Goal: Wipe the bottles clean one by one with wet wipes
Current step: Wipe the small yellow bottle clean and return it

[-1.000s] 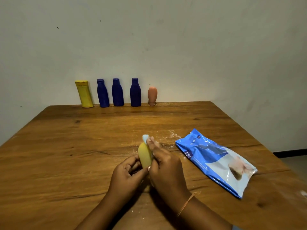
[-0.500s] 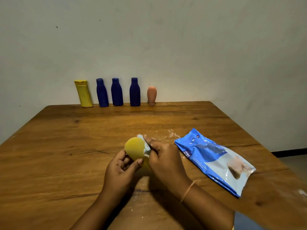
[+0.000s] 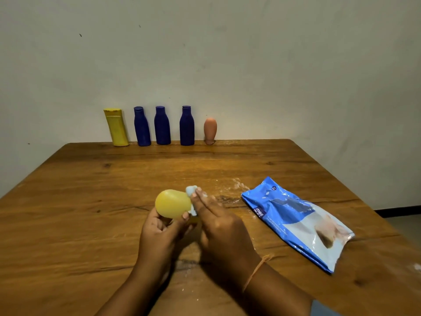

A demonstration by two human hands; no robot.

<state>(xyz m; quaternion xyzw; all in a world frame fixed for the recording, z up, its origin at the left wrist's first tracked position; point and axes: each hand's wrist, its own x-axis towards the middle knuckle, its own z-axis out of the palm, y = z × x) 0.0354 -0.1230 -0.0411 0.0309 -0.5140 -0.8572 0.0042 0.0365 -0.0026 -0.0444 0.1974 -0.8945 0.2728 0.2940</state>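
My left hand [image 3: 159, 233] grips a small rounded yellow bottle [image 3: 172, 203] above the wooden table [image 3: 91, 201], its broad face turned toward me. My right hand [image 3: 218, 224] presses a crumpled pale wet wipe [image 3: 191, 192] against the bottle's right side with extended fingers. Along the table's far edge by the wall stand a tall yellow bottle [image 3: 116, 127], three dark blue bottles [image 3: 141, 127] [image 3: 162, 125] [image 3: 186, 126] and a small orange bottle [image 3: 210, 130].
A blue and white wet-wipe pack [image 3: 296, 222] lies flat on the table to the right of my hands. White powdery smears [image 3: 230, 190] mark the wood near the middle. The table's right edge drops off to the floor.
My left hand has turned the yellow bottle from edge-on to broad face and shifted it slightly left. My right hand keeps the wipe against its right side.
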